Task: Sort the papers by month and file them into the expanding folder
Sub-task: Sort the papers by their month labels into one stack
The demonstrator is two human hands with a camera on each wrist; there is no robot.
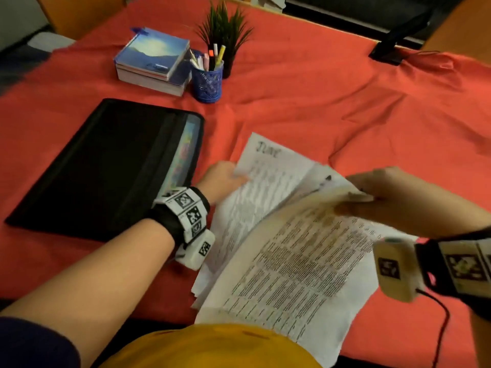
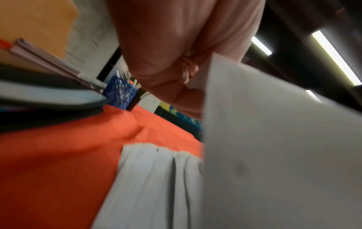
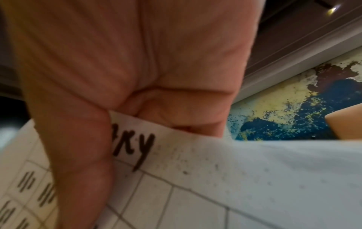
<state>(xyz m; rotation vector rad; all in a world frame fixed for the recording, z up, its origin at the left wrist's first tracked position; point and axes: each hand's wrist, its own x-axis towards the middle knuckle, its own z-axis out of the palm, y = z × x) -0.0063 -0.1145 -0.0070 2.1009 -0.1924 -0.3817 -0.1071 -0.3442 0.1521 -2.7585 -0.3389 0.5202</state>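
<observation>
Right now the left hand (image 1: 221,179) pinches the left edge of a white sheet (image 1: 261,179) headed "JUNE" in handwriting, its thumb on top of the page and its fingers hidden under it. That sheet lies tilted at the far end of a loose pile of papers (image 1: 289,264) spread over the near part of the surface (image 1: 318,96), which is covered in a red cloth. Over at the right, the right hand (image 1: 382,195) pinches the upper corner of another printed sheet (image 1: 313,208) and holds it curled up off the pile; from the right wrist view the thumb (image 3: 78,147) lies across a gridded page (image 3: 166,193) bearing dark handwritten letters that end in "ky", the rest covered by the thumb.

Just left of the papers the black expanding folder (image 1: 106,166) lies flat on the cloth, its open mouth with coloured divider tabs (image 1: 183,152) facing the left hand. Farther back stand a blue mesh pen cup (image 1: 207,82) holding markers, a stack of books (image 1: 152,62) beside it and a small potted plant (image 1: 223,30) behind the cup. A black cable (image 1: 441,322) trails from the right wrist.
</observation>
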